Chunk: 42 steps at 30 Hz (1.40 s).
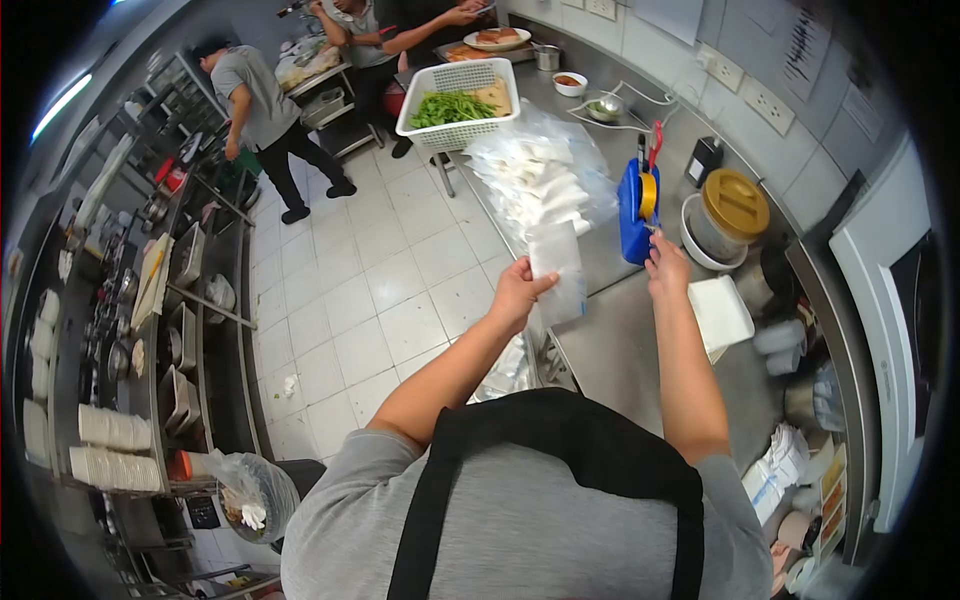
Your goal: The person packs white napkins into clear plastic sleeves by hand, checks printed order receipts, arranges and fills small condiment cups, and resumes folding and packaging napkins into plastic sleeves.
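Note:
My left hand (520,295) pinches a small translucent plastic bag (556,262) by its side, over the edge of the steel counter. My right hand (667,270) is at the near end of a blue tape dispenser (629,225), with fingertips closed on the tape's end. A yellow tape roll (649,190) sits in the dispenser, and red-handled scissors (656,146) stand at its far end. Just beyond my left hand, a pile of filled white packets (540,180) lies on clear plastic sheeting.
A white basket of greens (408,125) stands beyond the packets. Right of the dispenser are a tub with a mustard-coloured lid (735,203), a dark bottle (704,160) and a white container (720,315). A co-worker (260,110) walks on the tiled floor; other people stand at the back.

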Each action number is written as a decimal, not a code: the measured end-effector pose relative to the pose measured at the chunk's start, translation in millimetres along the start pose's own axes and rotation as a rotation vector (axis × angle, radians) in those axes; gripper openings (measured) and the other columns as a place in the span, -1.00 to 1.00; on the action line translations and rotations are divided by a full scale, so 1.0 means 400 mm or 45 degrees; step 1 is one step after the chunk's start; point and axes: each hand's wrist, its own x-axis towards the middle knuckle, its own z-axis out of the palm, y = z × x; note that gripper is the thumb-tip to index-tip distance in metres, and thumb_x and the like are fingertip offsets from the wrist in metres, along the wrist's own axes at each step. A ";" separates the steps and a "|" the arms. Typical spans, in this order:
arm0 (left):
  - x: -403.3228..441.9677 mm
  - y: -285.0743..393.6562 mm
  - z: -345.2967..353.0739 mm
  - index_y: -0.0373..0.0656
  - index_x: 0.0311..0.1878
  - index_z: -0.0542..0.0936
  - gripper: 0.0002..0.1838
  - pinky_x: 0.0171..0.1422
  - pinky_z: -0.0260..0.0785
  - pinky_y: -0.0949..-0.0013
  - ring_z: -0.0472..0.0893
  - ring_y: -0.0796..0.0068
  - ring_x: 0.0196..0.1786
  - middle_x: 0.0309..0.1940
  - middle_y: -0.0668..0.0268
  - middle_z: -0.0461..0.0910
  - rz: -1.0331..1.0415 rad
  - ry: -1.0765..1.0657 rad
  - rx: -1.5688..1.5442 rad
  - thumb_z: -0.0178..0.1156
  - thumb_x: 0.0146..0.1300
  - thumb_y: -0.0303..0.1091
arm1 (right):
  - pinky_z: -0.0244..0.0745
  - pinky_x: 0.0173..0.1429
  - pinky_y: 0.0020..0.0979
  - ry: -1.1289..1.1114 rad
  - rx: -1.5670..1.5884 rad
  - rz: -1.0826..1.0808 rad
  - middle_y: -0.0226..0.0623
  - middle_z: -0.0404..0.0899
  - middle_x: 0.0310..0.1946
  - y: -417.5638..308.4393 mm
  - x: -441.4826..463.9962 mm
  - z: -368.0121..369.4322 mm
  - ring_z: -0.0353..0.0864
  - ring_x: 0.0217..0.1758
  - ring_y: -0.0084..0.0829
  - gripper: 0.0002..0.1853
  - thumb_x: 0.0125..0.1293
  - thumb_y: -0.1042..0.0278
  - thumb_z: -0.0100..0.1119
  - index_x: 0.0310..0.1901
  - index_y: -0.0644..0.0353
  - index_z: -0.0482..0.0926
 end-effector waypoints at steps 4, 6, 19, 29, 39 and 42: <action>-0.010 0.014 0.006 -0.25 -0.01 0.47 -0.67 -0.07 0.49 0.43 0.63 0.52 -0.20 -0.20 0.28 0.64 -0.025 0.015 -0.035 0.26 0.15 -0.57 | 0.20 0.20 -0.10 -0.017 0.164 0.099 -0.38 0.50 0.03 0.007 -0.022 0.013 0.28 0.21 -0.19 -0.61 0.20 0.12 0.32 -0.02 0.11 0.50; -0.016 0.020 0.001 -0.28 -0.01 0.47 -0.67 -0.06 0.47 0.46 0.62 0.53 -0.20 -0.20 0.28 0.64 -0.032 0.035 -0.045 0.25 0.14 -0.59 | 0.19 0.21 -0.08 -0.002 0.142 0.117 -0.38 0.50 0.05 0.008 -0.032 0.013 0.27 0.23 -0.18 -0.60 0.19 0.12 0.33 -0.02 0.12 0.51; 0.005 0.032 -0.018 -0.27 0.05 0.46 -0.63 -0.16 0.50 0.45 0.63 0.54 -0.22 -0.21 0.28 0.65 0.020 0.012 0.052 0.26 0.15 -0.56 | 0.27 -0.20 -0.59 0.025 -0.268 -0.450 -0.50 0.56 -0.42 0.127 0.058 -0.076 0.40 -0.36 -0.63 -0.85 0.19 0.33 0.33 -0.28 0.19 0.61; -0.015 0.089 0.017 -0.22 0.16 0.33 -0.55 0.00 0.46 0.37 0.58 0.48 -0.06 -0.05 0.26 0.56 -0.014 -0.063 0.031 0.21 0.22 -0.50 | 0.39 0.03 -0.40 -0.294 -0.942 -0.902 -0.28 0.58 -0.17 0.053 -0.015 -0.130 0.55 -0.08 -0.37 -0.81 0.15 0.30 0.31 -0.46 0.21 0.55; -0.024 0.099 0.078 -0.22 0.19 0.31 -0.56 0.15 0.37 0.31 0.52 0.45 0.05 0.03 0.26 0.52 0.060 -0.167 0.053 0.17 0.26 -0.46 | 0.25 0.12 -0.29 -0.818 -1.371 -1.466 -0.39 0.47 -0.11 -0.200 -0.353 0.046 0.41 0.05 -0.31 -0.71 0.02 0.16 0.40 -0.54 0.12 0.49; -0.042 0.102 0.086 -0.21 0.19 0.31 -0.57 0.18 0.34 0.31 0.51 0.46 0.07 0.04 0.27 0.51 0.090 -0.227 0.079 0.15 0.28 -0.43 | 0.19 0.07 -0.29 -0.694 -1.443 -1.598 -0.47 0.49 -0.17 -0.186 -0.352 0.072 0.41 -0.04 -0.34 -0.63 -0.05 -0.03 0.41 -0.63 0.07 0.54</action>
